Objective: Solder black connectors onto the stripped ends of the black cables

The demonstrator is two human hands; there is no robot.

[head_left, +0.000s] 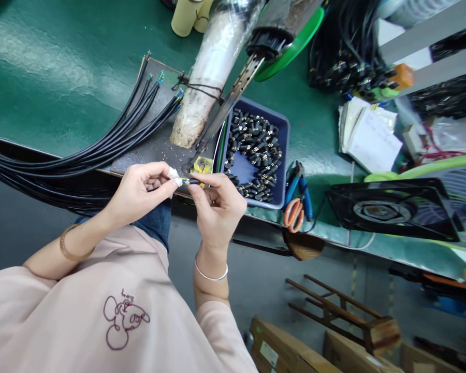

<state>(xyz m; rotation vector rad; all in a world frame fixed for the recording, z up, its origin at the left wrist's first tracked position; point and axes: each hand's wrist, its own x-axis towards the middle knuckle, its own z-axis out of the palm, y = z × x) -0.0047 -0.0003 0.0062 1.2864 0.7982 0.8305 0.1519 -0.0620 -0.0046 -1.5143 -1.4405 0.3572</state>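
In front of my body, above the bench's near edge, my left hand (149, 185) and my right hand (219, 199) meet with their fingertips pinched. White wrap covers fingertips of the left hand, which is closed on thin coloured wires (185, 181). Between my right thumb and forefinger is a small black connector (194, 181), end-on to those wires. Just beyond the fingers stands a small yellow block (202, 166). A soldering iron with a perforated metal sleeve (236, 90) slopes down toward it. Where the wires run inside my left hand is hidden.
Black cables (101, 155) with stripped ends lie on the left. A plastic-wrapped tube (207, 77) slants over the dark board. A blue bin (286, 155) holds many black connectors. Right of it are cutters (295, 186), orange-handled scissors (294, 215) and a black fan (392, 210).
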